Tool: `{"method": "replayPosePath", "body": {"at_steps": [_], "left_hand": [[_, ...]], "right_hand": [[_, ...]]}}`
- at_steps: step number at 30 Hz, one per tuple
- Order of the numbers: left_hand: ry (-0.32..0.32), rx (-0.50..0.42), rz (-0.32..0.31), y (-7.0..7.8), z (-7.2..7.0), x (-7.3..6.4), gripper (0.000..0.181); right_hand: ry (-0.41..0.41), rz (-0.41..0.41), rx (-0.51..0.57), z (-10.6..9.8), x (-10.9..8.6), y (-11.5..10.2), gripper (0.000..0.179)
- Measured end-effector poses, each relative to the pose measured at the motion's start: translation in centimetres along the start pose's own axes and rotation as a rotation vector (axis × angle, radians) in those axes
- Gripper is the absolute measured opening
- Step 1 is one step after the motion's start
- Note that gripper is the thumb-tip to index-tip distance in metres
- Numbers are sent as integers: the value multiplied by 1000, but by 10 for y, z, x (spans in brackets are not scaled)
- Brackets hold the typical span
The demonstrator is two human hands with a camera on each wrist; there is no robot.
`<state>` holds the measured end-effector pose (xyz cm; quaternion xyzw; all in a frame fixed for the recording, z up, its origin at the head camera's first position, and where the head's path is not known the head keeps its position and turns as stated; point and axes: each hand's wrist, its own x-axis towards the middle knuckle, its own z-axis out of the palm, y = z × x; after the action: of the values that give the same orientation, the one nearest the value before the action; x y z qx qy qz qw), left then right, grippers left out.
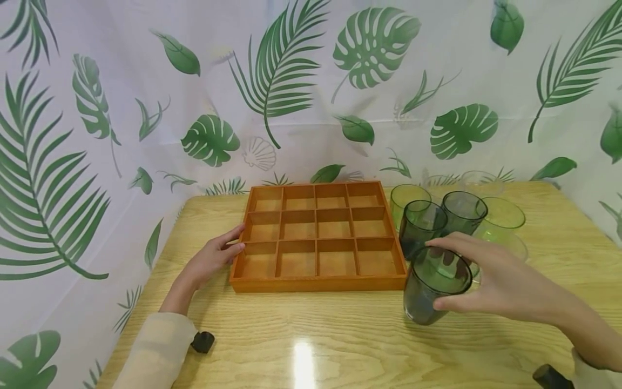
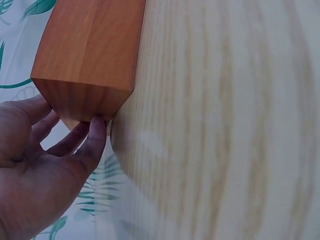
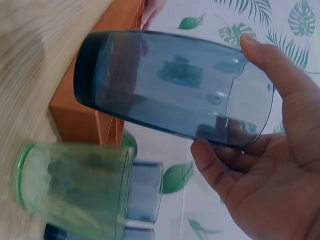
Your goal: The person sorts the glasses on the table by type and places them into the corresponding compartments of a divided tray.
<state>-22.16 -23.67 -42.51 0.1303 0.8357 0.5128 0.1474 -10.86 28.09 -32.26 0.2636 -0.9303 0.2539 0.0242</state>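
Note:
A smoky grey drinking glass [image 1: 421, 302] is in my right hand [image 1: 500, 278], in front of the divided wooden tray's right corner. Thumb and fingers grip the glass near its rim, and its base is off the table in the right wrist view. The orange-brown tray [image 1: 318, 283] lies flat, with bare compartments in rows. At its left side is my left hand [image 1: 211, 262]. In the left wrist view, the fingers [image 2: 97, 137] of that hand touch the tray's side wall [image 2: 85, 97], without gripping round it.
Behind the held glass, right of the tray, stand two more grey glasses [image 1: 464, 212], a green glass [image 1: 400, 208] and a wider green one [image 1: 502, 216]. Faint clear glasses are among them, partly hidden. A leaf-patterned cloth [image 1: 301, 146] hangs behind the wooden table [image 1: 252, 335].

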Motion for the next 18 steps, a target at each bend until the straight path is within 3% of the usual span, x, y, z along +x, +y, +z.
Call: {"method": "replayPosePath", "body": {"at_steps": [9, 18], "left_hand": [[12, 12, -3, -1, 0, 0, 63], [-1, -25, 4, -2, 1, 0, 64]], "right_hand": [[-26, 31, -26, 3, 28, -26, 88], [-28, 20, 42, 11, 56, -40, 87]]}}
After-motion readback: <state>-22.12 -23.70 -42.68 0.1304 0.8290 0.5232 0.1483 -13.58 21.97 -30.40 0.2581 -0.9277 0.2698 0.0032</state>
